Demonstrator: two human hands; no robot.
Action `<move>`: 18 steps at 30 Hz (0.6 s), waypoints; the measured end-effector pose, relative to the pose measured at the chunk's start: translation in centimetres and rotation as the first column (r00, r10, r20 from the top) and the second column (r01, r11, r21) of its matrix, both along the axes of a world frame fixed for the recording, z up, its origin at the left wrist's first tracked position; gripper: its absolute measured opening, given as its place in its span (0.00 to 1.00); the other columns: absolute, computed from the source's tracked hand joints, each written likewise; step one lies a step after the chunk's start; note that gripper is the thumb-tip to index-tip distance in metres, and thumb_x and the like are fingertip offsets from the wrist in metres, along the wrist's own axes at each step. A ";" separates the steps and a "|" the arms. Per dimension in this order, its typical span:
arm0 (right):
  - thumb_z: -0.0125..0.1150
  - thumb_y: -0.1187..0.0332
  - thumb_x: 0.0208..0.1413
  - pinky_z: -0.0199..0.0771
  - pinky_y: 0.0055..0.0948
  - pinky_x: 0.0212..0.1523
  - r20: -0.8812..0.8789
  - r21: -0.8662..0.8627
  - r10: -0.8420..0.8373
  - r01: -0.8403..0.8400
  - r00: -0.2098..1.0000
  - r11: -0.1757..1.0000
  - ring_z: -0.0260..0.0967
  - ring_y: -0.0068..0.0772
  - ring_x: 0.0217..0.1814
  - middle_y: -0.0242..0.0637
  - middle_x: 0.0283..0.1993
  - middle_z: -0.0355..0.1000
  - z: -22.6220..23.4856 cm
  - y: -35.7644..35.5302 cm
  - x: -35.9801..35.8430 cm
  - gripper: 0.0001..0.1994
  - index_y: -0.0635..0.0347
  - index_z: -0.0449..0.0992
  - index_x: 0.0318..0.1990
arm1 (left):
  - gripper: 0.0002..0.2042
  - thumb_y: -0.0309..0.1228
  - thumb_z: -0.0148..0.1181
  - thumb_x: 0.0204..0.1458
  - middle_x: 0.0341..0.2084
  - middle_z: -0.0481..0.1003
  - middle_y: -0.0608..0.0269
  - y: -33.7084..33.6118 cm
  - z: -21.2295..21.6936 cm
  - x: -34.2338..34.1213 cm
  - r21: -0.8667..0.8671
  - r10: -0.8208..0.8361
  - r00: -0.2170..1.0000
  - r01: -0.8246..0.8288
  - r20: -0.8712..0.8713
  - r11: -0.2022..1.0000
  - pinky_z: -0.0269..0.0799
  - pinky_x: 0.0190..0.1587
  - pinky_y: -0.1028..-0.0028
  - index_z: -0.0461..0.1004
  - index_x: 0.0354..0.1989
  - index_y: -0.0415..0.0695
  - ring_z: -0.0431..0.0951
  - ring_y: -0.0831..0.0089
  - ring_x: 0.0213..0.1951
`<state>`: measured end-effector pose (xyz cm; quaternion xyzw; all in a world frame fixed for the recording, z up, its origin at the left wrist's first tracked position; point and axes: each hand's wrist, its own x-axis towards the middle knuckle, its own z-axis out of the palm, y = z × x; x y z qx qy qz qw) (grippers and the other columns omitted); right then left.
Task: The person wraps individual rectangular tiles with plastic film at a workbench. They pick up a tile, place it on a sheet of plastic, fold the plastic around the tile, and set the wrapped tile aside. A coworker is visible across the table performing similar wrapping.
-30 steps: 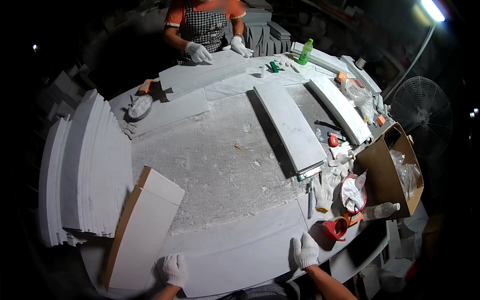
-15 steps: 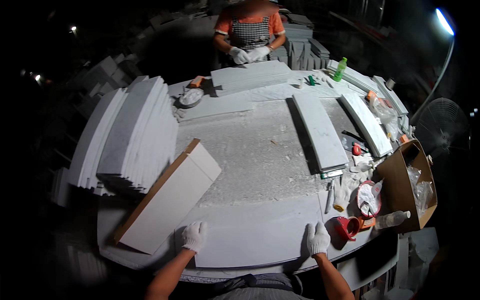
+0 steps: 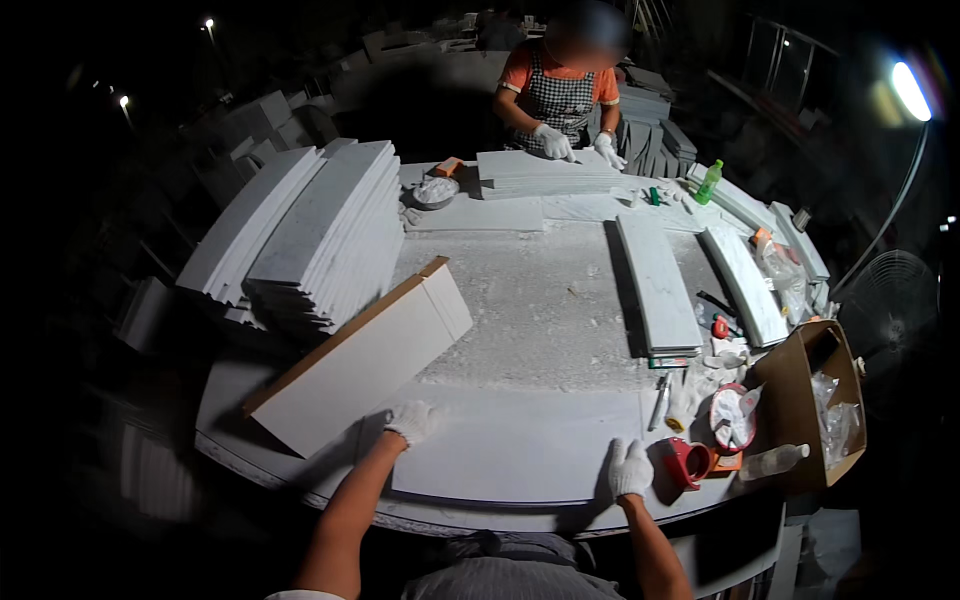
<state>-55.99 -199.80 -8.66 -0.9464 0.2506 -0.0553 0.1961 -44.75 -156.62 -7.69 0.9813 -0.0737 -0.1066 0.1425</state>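
A pale marble slab lies flat along the near side of the worktable. My left hand, in a white knitted glove, rests near the slab's far left corner, its fingers stretched forward. At the slab's right end is my gloved right hand, fingers extended and lying along the edge. Neither hand appears to hold anything. Left of the slab, a long white cardboard box with brown edges lies at a slant, its upper end over the grey mat.
Tall stacks of slabs stand at the left. Narrow slabs, a red tape dispenser, a bowl of white paste, a clear bottle and a cardboard carton line the right. A co-worker stands across the table.
My left hand has slid from the slab's left edge toward its far left corner; my right hand stays at the right end. The co-worker's hands have parted and lowered onto a slab stack. The view has shifted.
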 end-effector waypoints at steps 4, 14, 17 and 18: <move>0.47 0.45 0.62 0.70 0.54 0.39 -0.029 0.054 0.017 -0.015 0.999 0.998 0.72 0.63 0.38 0.60 0.35 0.74 0.4 -0.2 -0.2 0.25 0.64 0.70 0.38 | 0.31 0.55 0.40 0.60 0.29 0.78 0.40 -1.0 2.3 -0.6 0.063 0.039 0.993 -0.032 -0.113 0.998 0.72 0.43 0.50 0.81 0.31 0.39 0.79 0.42 0.38; 0.50 0.48 0.62 0.71 0.51 0.37 -0.002 0.061 0.184 -0.184 0.983 0.981 0.72 0.61 0.38 0.58 0.34 0.73 1.1 -1.9 -0.1 0.23 0.65 0.72 0.40 | 0.29 0.55 0.46 0.58 0.27 0.76 0.37 -2.2 4.7 -8.5 0.031 0.223 0.965 -0.221 -0.140 0.975 0.73 0.39 0.52 0.81 0.31 0.39 0.78 0.41 0.35; 0.51 0.50 0.62 0.69 0.51 0.35 0.021 0.062 0.246 -0.246 0.969 0.967 0.71 0.60 0.34 0.56 0.31 0.71 1.0 -2.7 0.1 0.22 0.65 0.71 0.37 | 0.29 0.56 0.45 0.58 0.27 0.77 0.37 -2.3 4.7 -10.9 0.060 0.264 0.943 -0.258 -0.202 0.964 0.74 0.39 0.52 0.81 0.32 0.39 0.79 0.41 0.35; 0.51 0.50 0.62 0.68 0.51 0.34 0.026 0.064 0.271 -0.272 0.962 0.960 0.70 0.61 0.34 0.55 0.30 0.71 1.1 -2.7 0.1 0.22 0.64 0.71 0.37 | 0.29 0.56 0.45 0.58 0.27 0.77 0.37 -2.2 4.6 -11.7 0.072 0.274 0.936 -0.265 -0.220 0.962 0.74 0.39 0.52 0.81 0.32 0.39 0.79 0.41 0.35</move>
